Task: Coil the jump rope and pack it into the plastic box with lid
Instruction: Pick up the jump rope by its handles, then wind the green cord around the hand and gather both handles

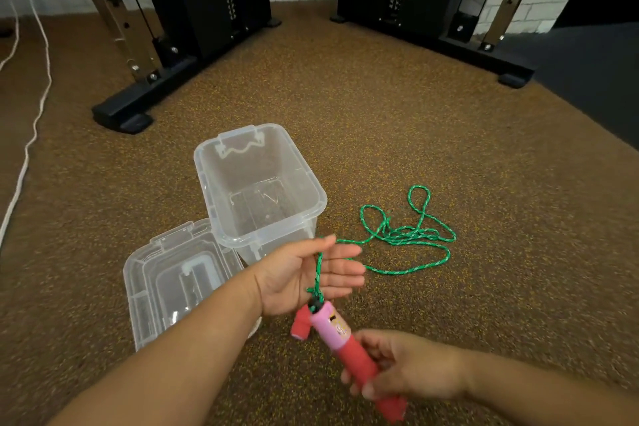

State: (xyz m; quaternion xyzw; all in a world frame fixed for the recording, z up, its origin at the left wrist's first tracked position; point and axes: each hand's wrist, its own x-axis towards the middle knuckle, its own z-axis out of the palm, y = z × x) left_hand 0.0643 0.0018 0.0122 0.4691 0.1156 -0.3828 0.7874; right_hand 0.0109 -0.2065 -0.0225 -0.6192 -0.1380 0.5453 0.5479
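Right hand: fingers wrapped around the red grip of a jump rope handle, low and right of centre. Handle tilted, its pink upper section pointing up and left toward the other hand. A second handle, red, hangs just behind and left of the first, partly hidden by it; nobody grips it, as far as I can tell.

Left hand: palm up, fingers extended and spread, not clenched. The green rope runs up from the handle tops across the palm and passes over the hand near the thumb and forefinger. Rope lies on the hand rather than being pinched; contact is blurred at the edge, so a light hold by the thumb cannot be ruled out.

From the left hand the rope drops to the floor on the right, where it lies in a loose, uncoiled tangle of loops, well apart from the handles.

Plastic box: clear, upright, open, standing on the floor just beyond the left hand. Nothing inside that I can make out. A latch tab shows on its far rim.

Lid: clear, lying flat on the floor beside the box, to its near left, touching or almost touching the box's corner. Left forearm crosses above part of it.

Floor is brown speckled rubber. Beyond the box, black bases and steel uprights of a gym machine against a white brick wall. A white cord trails along the floor at far left.
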